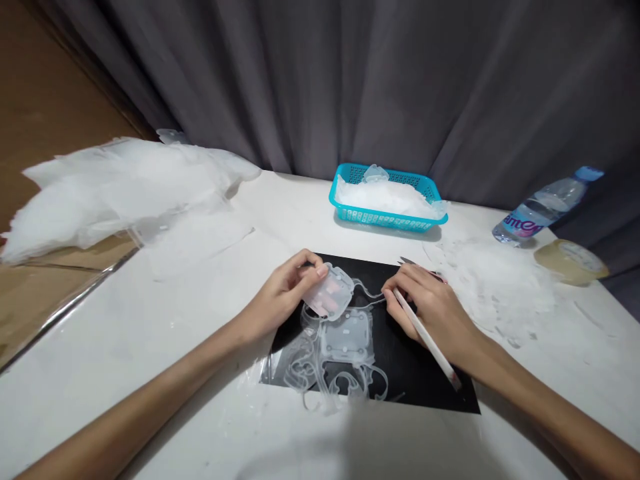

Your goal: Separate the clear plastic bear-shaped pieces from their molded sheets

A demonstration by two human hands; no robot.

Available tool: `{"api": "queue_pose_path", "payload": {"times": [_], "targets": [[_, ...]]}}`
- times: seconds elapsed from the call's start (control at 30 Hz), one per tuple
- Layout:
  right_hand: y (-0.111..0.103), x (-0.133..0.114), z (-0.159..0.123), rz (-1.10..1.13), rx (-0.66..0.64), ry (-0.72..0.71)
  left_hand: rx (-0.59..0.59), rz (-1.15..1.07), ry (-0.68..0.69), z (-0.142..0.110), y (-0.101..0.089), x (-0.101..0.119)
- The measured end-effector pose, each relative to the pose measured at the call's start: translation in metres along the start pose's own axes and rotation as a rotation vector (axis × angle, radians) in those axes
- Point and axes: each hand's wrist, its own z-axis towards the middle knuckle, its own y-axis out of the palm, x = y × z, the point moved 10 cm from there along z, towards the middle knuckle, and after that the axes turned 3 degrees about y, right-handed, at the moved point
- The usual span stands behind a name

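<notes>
Left hand (287, 287): we are pinching a translucent plate (339, 293) over the black sheet (425, 390) | Right hand (431, 300): we are holding a white stick (429, 342) and pinching a thin strip (367, 292), running rightward from the plate's edge

So it's a white table (290, 203), and a black sheet (410, 380) is lying flat on it around the middle. Toward the back there's a turquoise basket (385, 219), with a water bottle (543, 205) standing off to the right and a roll of tape (570, 261) just beside it. Also a messy spread of see-through scraps (505, 283) near those two, plus a big whitish heap (130, 183) sprawled at the left end.
</notes>
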Motion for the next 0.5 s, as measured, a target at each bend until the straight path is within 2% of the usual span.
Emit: {"api": "queue_pose_path", "payload": {"times": [0.1, 0.23, 0.37, 0.5], "targets": [[-0.009, 0.004, -0.001, 0.023, 0.07, 0.058, -0.096, 0.031, 0.011, -0.004, 0.015, -0.005], [-0.014, 0.007, 0.0, 0.089, 0.158, 0.12, -0.141, 0.015, 0.023, -0.006, 0.018, -0.013], [0.0, -0.008, 0.0, 0.198, 0.067, -0.012, -0.158, 0.036, 0.034, -0.01, 0.023, -0.012], [0.005, -0.028, -0.007, 0.159, 0.039, -0.209, -0.154, 0.235, 0.091, -0.016, 0.022, -0.004]]}}
